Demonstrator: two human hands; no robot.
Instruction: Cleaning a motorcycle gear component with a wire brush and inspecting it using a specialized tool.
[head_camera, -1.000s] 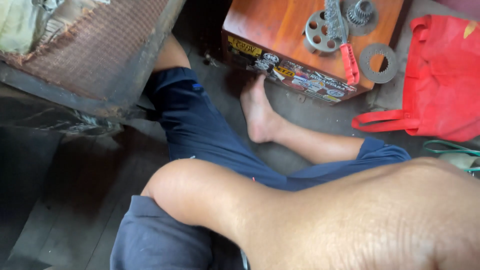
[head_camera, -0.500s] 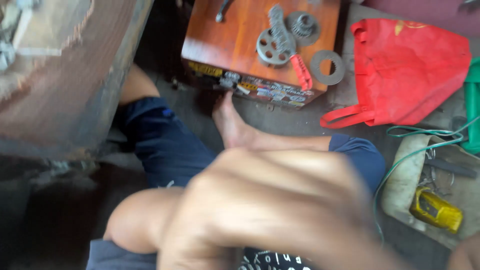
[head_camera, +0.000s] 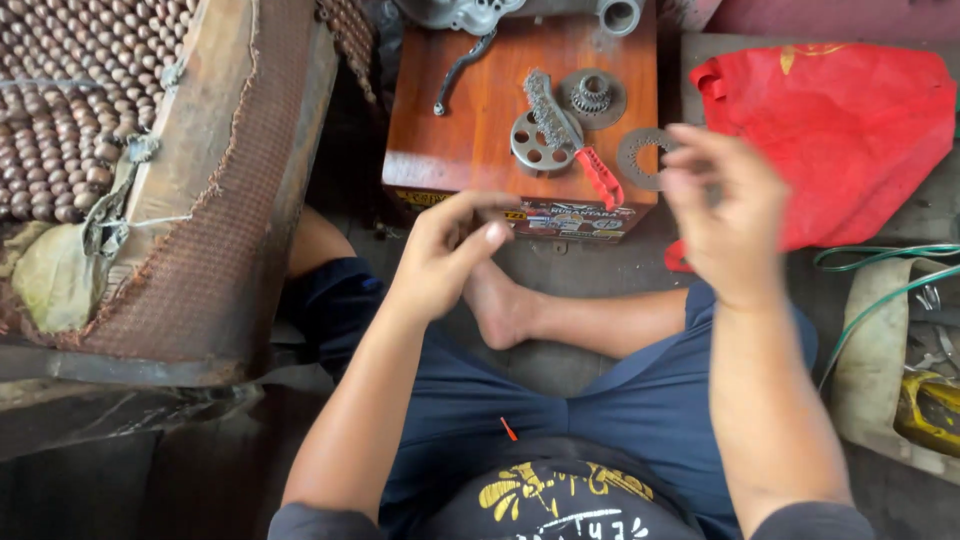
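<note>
While both hands hover empty above the lap, the red-handled tool (head_camera: 572, 140) lies ahead on the wooden box (head_camera: 470, 130), long axis slanting away to the left. Blurred, fingers loosely spread, the right hand (head_camera: 722, 220) is nearer; the left hand (head_camera: 445, 255) curls half-closed, holding nothing.

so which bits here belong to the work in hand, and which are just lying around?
In hand or nearest:
left hand, right hand, both empty
toothed ring
sprocket
red-handled tool
small gear
wooden box

Lying about:
red bag
beaded seat cover
green cable
</note>
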